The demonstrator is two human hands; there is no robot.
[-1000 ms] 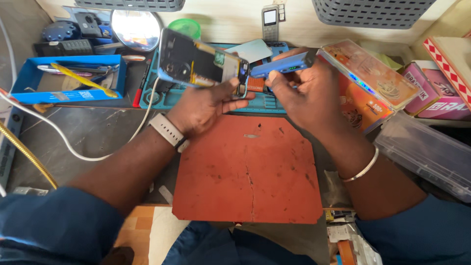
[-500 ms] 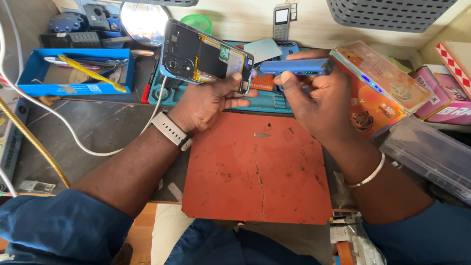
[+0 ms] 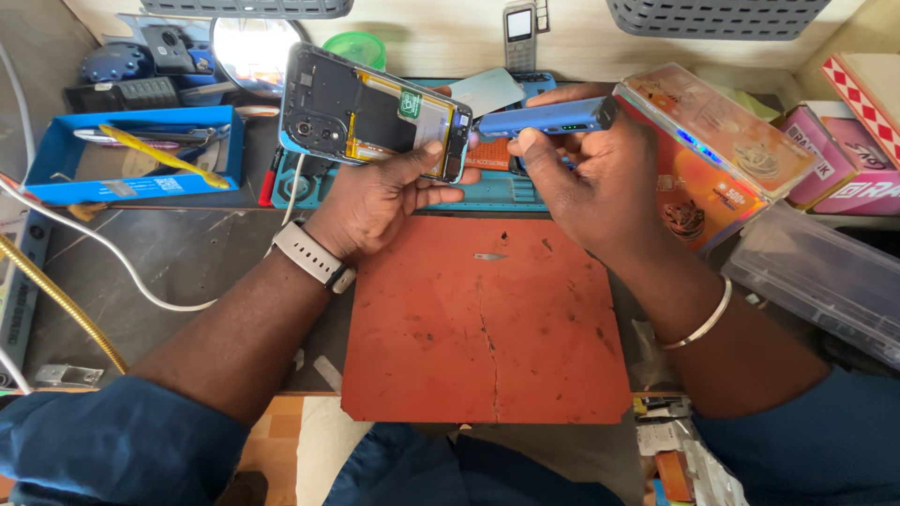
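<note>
My left hand holds an opened smartphone with its back cover off, showing the battery and boards, tilted above the bench. My right hand grips a blue electric screwdriver, its tip pointing left at the phone's right end. Both hands hover over the far edge of a worn red work mat. A white watch sits on my left wrist and a thin metal bangle on my right wrist.
A blue tray with a yellow tool lies far left, next to a white cable and a brass hose. A teal tool holder sits behind the mat. Colourful boxes and a clear plastic case crowd the right.
Both hands have lifted slightly and drawn closer to me with the phone and screwdriver. The screwdriver tip has come nearer to the phone's right end.
</note>
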